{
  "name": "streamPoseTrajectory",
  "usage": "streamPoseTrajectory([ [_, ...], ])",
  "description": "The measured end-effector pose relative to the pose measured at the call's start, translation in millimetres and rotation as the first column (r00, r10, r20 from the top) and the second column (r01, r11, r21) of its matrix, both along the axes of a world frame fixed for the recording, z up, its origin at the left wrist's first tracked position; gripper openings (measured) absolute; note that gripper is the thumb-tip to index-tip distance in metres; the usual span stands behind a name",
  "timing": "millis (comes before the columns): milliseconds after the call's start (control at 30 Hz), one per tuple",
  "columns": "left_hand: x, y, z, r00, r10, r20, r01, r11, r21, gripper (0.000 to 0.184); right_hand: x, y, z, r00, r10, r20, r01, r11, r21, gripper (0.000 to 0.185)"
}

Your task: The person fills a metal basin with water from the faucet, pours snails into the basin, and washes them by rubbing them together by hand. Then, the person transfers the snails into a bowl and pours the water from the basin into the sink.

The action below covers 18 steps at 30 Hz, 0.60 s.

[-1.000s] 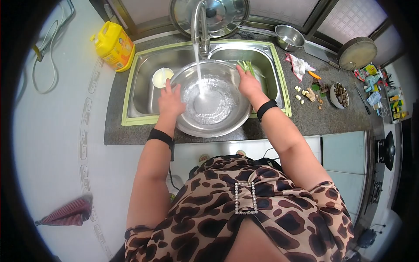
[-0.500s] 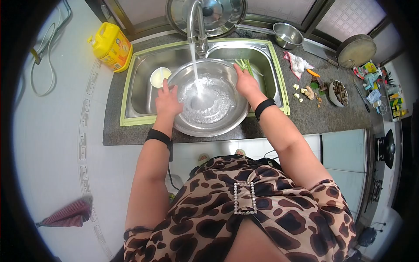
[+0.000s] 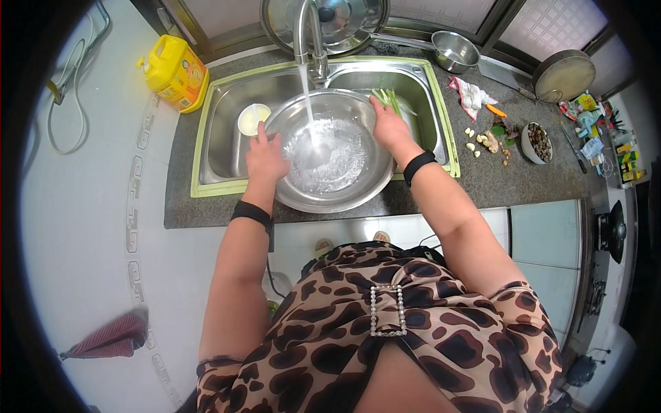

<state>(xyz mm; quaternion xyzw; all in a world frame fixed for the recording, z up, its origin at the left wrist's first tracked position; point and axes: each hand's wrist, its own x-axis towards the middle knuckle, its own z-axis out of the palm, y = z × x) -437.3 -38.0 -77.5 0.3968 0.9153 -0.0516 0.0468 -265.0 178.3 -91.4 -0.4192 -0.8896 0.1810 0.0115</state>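
Note:
A wide metal basin (image 3: 337,201) rests across the double sink (image 3: 219,155), with water inside it. From the faucet (image 3: 301,41) a stream falls into the basin and stirs the surface. My left hand (image 3: 266,155) grips the basin's left rim, thumb on the inner side. On the opposite rim is my right hand (image 3: 392,127), its fingers partly hidden behind the edge. A small pale bowl (image 3: 254,120) sits in the left sink bowl, close to my left fingertips. Green stalks (image 3: 387,100) lie in the right sink bowl beside my right hand.
A yellow jug (image 3: 175,76) stands left of the sink. On the right counter are a cloth (image 3: 471,98), garlic and ginger (image 3: 489,142), a bowl of small dark pieces (image 3: 536,143), a saucepan (image 3: 455,52) and a knife (image 3: 573,149). A large lid (image 3: 351,31) leans behind the faucet.
The view has shifted slightly. Both hands keep their places on the basin rim, and water keeps running into it.

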Motion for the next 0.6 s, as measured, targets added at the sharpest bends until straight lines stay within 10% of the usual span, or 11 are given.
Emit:
streamPoseTrajectory([
  [600,-8,1,-14,1.000,0.017,0.019,-0.018,0.998,0.056,0.055,4,8,-11,0.994,-0.006,-0.108,0.006,1.000,0.002,0.063],
])
